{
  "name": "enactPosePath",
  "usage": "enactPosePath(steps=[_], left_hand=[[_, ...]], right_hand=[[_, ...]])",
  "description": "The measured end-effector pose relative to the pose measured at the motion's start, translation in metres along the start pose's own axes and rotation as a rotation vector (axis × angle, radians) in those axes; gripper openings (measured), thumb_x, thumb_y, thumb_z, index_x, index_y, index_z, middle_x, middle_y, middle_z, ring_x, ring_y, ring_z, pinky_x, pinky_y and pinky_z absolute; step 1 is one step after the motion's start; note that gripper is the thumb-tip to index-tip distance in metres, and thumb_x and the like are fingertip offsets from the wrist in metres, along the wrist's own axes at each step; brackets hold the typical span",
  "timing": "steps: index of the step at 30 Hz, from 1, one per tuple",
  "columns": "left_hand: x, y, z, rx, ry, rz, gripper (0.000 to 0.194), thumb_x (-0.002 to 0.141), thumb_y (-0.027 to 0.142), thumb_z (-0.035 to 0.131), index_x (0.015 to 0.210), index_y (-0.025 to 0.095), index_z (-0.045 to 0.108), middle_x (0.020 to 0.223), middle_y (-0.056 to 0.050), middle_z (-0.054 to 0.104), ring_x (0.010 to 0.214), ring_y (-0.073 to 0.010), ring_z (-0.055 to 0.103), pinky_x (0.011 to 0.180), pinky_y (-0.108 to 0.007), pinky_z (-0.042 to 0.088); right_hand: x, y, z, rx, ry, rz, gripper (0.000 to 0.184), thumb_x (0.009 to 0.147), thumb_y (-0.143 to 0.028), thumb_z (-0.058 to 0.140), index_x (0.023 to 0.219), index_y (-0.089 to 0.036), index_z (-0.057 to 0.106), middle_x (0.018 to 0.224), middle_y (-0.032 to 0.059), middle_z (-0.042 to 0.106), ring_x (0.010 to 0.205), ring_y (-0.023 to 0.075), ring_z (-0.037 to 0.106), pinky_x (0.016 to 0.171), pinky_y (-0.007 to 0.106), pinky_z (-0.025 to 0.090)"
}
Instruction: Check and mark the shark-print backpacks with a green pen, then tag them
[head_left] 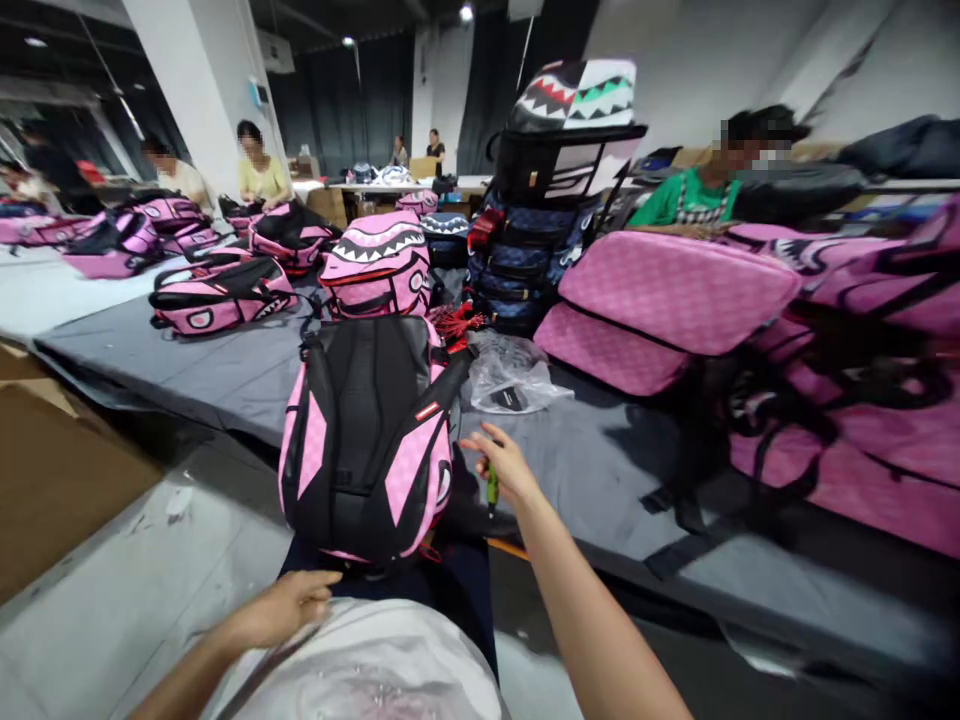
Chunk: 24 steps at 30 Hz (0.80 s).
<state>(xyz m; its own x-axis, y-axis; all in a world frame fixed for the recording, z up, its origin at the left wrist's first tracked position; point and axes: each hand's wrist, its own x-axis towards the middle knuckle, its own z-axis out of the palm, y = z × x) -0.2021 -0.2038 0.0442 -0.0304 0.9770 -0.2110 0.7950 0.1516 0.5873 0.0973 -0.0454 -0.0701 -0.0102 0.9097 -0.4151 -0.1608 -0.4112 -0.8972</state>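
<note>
Left hand (289, 608): fingers loosely curled, forefinger extended, near the bottom end of the backpack; grasping nothing visible. Backpack (375, 430), pink and black: at the table's (191, 375) near edge, its strap side facing the wearer, long axis running away from the wearer, top end pointing toward the shark-mouth bag (379, 255) behind. Right hand (504, 462): just right of the backpack, partly closed about a green tool (492, 488), tip downward, forefinger and thumb apart. Clear plastic bag (510, 370): on the table, beyond the right hand.
</note>
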Motion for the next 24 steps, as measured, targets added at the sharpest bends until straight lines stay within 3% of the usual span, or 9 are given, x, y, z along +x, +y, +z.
enactPosePath(steps=[3,5,7,9,12,15,17,21,24], left_hand=[[0.0,-0.021,0.027,0.01,0.004,0.055,0.034,0.098,0.048,0.058,0.125,0.031,0.07,0.131,-0.005,0.07,0.119,-0.0247,0.067,0.1,-0.047,0.058],[0.021,-0.029,0.042,0.105,0.126,0.185,0.043,0.096,0.051,0.056,0.135,0.035,0.066,0.147,-0.006,0.061,0.14,-0.0302,0.055,0.114,-0.052,0.048],[0.053,-0.032,0.064,0.245,0.275,0.313,0.071,0.09,0.054,0.062,0.153,0.023,0.05,0.167,-0.016,0.035,0.158,-0.0378,0.026,0.126,-0.06,0.029],[0.082,-0.028,0.096,0.274,0.317,0.268,0.088,0.088,0.05,0.063,0.16,0.009,0.034,0.169,-0.028,0.016,0.159,-0.043,0.01,0.125,-0.067,0.022],[0.11,-0.013,0.146,0.212,0.37,0.247,0.086,0.094,0.048,0.054,0.164,0.008,0.023,0.17,-0.029,0.003,0.159,-0.0392,-0.004,0.126,-0.067,0.013],[0.129,0.018,0.179,0.079,0.406,0.202,0.073,0.1,0.044,0.044,0.164,0.013,0.024,0.171,-0.026,0.003,0.159,-0.035,-0.005,0.128,-0.065,0.008],[0.145,0.045,0.196,-0.04,0.408,0.146,0.067,0.102,0.041,0.04,0.162,0.012,0.029,0.17,-0.029,0.008,0.159,-0.0379,-0.001,0.125,-0.07,0.009],[0.158,0.082,0.217,-0.165,0.345,0.113,0.061,0.101,0.033,0.041,0.159,0.017,0.033,0.169,-0.027,0.014,0.159,-0.0399,0.004,0.119,-0.077,0.017],[0.135,0.072,0.208,-0.096,0.191,0.314,0.057,0.097,0.026,0.049,0.153,0.021,0.045,0.169,-0.02,0.026,0.159,-0.0376,0.018,0.124,-0.068,0.025]], right_hand=[[-0.012,-0.013,-0.003,-0.277,0.172,-0.206,0.06,0.092,-0.03,0.06,0.148,-0.012,0.047,0.115,0.0153,0.075,0.051,0.0092,0.06,0.047,0.021,0.046],[-0.031,-0.022,0.015,-0.496,0.276,-0.486,0.056,0.095,-0.033,0.054,0.148,-0.015,0.05,0.132,0.016,0.07,0.081,0.0191,0.073,0.069,0.031,0.059],[-0.053,-0.028,0.041,-0.696,0.238,-0.759,0.049,0.099,-0.033,0.046,0.145,-0.019,0.055,0.144,0.0129,0.063,0.119,0.0251,0.068,0.097,0.038,0.057],[-0.071,-0.028,0.067,-0.916,0.055,-0.898,0.045,0.102,-0.03,0.042,0.144,-0.023,0.056,0.149,0.0089,0.06,0.134,0.0228,0.06,0.107,0.035,0.052],[-0.077,-0.022,0.086,-1.259,-0.114,-0.756,0.039,0.104,-0.027,0.044,0.14,-0.026,0.058,0.142,0.0078,0.064,0.113,0.0202,0.071,0.09,0.029,0.057],[-0.065,-0.019,0.076,-1.49,0.103,-0.467,0.033,0.106,-0.03,0.04,0.126,-0.018,0.063,0.127,0.0139,0.067,0.095,0.022,0.075,0.076,0.028,0.056],[-0.057,-0.022,0.059,-1.567,0.226,-0.355,0.035,0.107,-0.031,0.037,0.122,-0.014,0.064,0.122,0.0175,0.066,0.095,0.0246,0.075,0.075,0.029,0.055],[-0.054,-0.029,0.027,-1.637,0.259,-0.232,0.033,0.106,-0.028,0.039,0.122,-0.012,0.063,0.119,0.0181,0.067,0.1,0.0268,0.075,0.078,0.03,0.055],[-0.063,-0.017,0.01,-1.65,0.222,-0.214,0.029,0.104,-0.03,0.045,0.122,-0.015,0.063,0.117,0.0153,0.067,0.098,0.0261,0.075,0.075,0.03,0.055]])
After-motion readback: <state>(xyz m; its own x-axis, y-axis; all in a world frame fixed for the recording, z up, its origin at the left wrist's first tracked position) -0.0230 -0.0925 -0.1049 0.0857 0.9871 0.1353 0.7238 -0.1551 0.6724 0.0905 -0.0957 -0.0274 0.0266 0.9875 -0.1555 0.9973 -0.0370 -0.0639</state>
